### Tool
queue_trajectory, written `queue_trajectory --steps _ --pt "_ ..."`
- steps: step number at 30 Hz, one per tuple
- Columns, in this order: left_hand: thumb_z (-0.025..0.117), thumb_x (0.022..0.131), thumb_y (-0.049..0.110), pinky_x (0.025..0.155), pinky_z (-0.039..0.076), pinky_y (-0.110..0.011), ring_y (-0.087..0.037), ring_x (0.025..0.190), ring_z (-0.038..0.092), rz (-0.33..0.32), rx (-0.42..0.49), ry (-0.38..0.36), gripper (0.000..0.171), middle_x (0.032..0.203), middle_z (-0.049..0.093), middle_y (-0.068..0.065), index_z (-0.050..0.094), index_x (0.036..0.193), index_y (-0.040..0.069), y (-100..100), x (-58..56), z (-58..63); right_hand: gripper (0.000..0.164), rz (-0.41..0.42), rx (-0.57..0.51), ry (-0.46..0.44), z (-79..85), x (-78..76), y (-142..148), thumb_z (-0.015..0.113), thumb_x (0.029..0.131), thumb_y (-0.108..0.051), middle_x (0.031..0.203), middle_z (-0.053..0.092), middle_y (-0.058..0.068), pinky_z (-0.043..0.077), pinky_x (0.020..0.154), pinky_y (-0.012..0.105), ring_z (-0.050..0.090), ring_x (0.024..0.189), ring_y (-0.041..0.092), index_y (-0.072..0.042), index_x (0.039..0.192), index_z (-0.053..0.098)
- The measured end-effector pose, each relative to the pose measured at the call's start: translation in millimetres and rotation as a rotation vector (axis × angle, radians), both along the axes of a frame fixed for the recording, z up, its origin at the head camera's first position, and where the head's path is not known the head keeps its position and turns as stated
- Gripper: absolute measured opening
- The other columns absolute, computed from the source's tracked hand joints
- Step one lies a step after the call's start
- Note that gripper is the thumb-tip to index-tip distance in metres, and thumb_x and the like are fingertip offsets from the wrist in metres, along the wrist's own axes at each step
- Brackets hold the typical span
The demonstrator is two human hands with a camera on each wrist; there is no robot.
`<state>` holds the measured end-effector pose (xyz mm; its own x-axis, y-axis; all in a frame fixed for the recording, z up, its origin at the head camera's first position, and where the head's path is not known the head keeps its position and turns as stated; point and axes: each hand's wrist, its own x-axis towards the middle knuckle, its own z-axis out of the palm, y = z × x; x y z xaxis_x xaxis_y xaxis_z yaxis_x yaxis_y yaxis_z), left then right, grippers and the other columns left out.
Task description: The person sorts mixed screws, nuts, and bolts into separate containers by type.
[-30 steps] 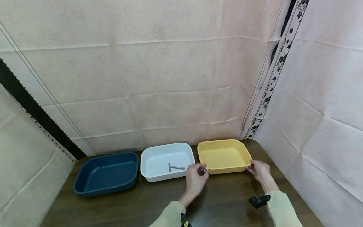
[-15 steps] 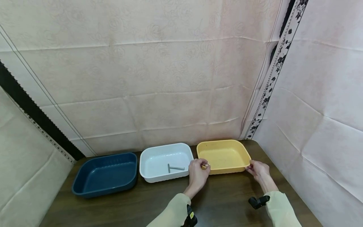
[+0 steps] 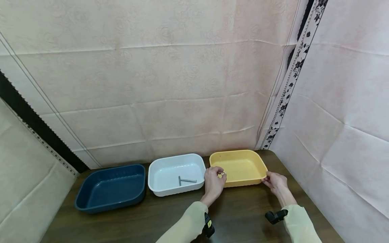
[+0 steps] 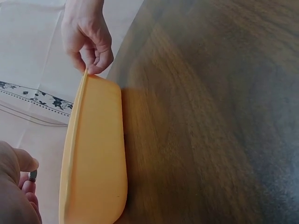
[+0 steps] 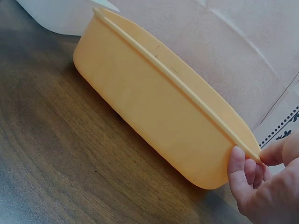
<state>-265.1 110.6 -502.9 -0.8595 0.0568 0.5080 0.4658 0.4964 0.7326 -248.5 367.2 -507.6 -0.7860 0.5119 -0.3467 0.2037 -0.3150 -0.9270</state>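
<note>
My left hand (image 3: 214,182) is at the near left corner of the yellow tray (image 3: 238,166). Between its thumb and fingers it pinches a small shiny metal piece (image 4: 32,175), rounded and mostly covered, so its exact kind cannot be told. With thumb and fingers, my right hand (image 3: 276,184) grips the yellow tray's rim at the near right corner, also seen in the right wrist view. The white tray (image 3: 155,189) stands left of the yellow one. Inside it lie two thin grey metal rods (image 3: 188,181), roughly in a T shape.
A dark blue tray (image 3: 109,206) stands at the left of the brown wooden table (image 3: 146,222). Pale patterned cloth (image 3: 182,84) hangs behind and on both sides, close to the trays' far edges.
My left hand has moved slightly up and right, toward the yellow tray's left edge, still pinching the small metal piece. The right hand keeps its grip on the rim.
</note>
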Motion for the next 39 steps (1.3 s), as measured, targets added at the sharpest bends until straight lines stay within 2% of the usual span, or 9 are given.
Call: queue_trajectory --steps 4,9,15,21,25,33,37,39 --pt "0.084 0.080 0.007 0.068 0.045 -0.028 -0.015 0.075 0.053 0.005 0.004 -0.019 0.010 0.077 0.063 0.003 0.074 0.082 0.008 2.0 -3.3 -2.1 0.015 0.003 0.003 0.006 -0.7 -0.8 -1.7 0.053 0.096 0.004 0.071 0.058 0.009 0.060 0.063 0.026 0.065 0.059 0.013 0.012 0.108 0.054" --pt "0.087 0.078 0.009 0.070 0.047 -0.031 -0.018 0.078 0.055 0.029 0.032 -0.030 0.015 0.080 0.065 -0.004 0.075 0.086 0.005 0.7 -2.7 -4.4 0.014 0.012 0.002 0.005 -2.1 -1.1 -3.4 0.053 0.095 0.004 0.070 0.058 0.008 0.060 0.063 0.026 0.064 0.058 0.013 0.012 0.107 0.054" --pt "0.090 0.074 0.012 0.071 0.049 -0.036 -0.025 0.082 0.057 0.062 0.095 0.022 0.025 0.085 0.065 -0.010 0.074 0.091 0.002 -11.9 -2.6 0.3 0.012 0.010 0.003 -0.003 -0.5 -4.8 -6.2 0.054 0.095 0.004 0.069 0.058 0.008 0.060 0.063 0.026 0.065 0.058 0.014 0.011 0.106 0.055" --pt "0.090 0.075 0.016 0.076 0.049 -0.038 -0.025 0.088 0.056 0.105 0.043 0.057 0.031 0.093 0.065 -0.008 0.075 0.099 0.003 -36.0 -2.0 0.5 0.011 0.018 -0.004 -0.020 1.1 -9.3 -8.4 0.055 0.096 0.003 0.070 0.057 0.008 0.060 0.063 0.027 0.064 0.057 0.014 0.008 0.106 0.053" --pt "0.088 0.077 0.021 0.083 0.046 -0.045 -0.028 0.095 0.055 0.114 -0.004 0.058 0.034 0.100 0.064 -0.008 0.075 0.102 0.003 -56.2 4.7 0.2 0.010 0.021 0.001 -0.025 0.4 -12.2 -8.4 0.055 0.096 0.003 0.070 0.057 0.007 0.060 0.063 0.026 0.064 0.057 0.013 0.008 0.105 0.053" --pt "0.083 0.081 0.020 0.084 0.046 -0.049 -0.032 0.098 0.056 0.139 -0.042 0.075 0.032 0.103 0.065 -0.011 0.074 0.104 0.001 -96.8 19.2 3.4 0.012 -0.002 0.011 -0.050 -1.6 -17.5 -4.0 0.056 0.097 0.001 0.071 0.057 0.008 0.060 0.064 0.027 0.065 0.059 0.014 0.007 0.108 0.054" --pt "0.082 0.081 0.019 0.084 0.047 -0.050 -0.033 0.099 0.057 0.144 -0.064 0.083 0.029 0.105 0.066 -0.013 0.074 0.103 0.001 -113.8 23.1 3.6 0.014 -0.022 0.029 -0.050 -3.7 -12.2 1.3 0.059 0.097 -0.002 0.067 0.059 0.005 0.060 0.063 0.027 0.065 0.057 0.011 0.005 0.107 0.053" --pt "0.082 0.081 0.018 0.084 0.047 -0.050 -0.033 0.099 0.058 0.145 -0.071 0.083 0.028 0.105 0.067 -0.013 0.074 0.102 0.002 -122.2 25.1 4.5 0.016 -0.037 0.081 -0.056 -3.1 -8.0 3.8 0.061 0.096 -0.005 0.065 0.058 0.003 0.060 0.060 0.026 0.063 0.055 0.009 0.004 0.105 0.053"
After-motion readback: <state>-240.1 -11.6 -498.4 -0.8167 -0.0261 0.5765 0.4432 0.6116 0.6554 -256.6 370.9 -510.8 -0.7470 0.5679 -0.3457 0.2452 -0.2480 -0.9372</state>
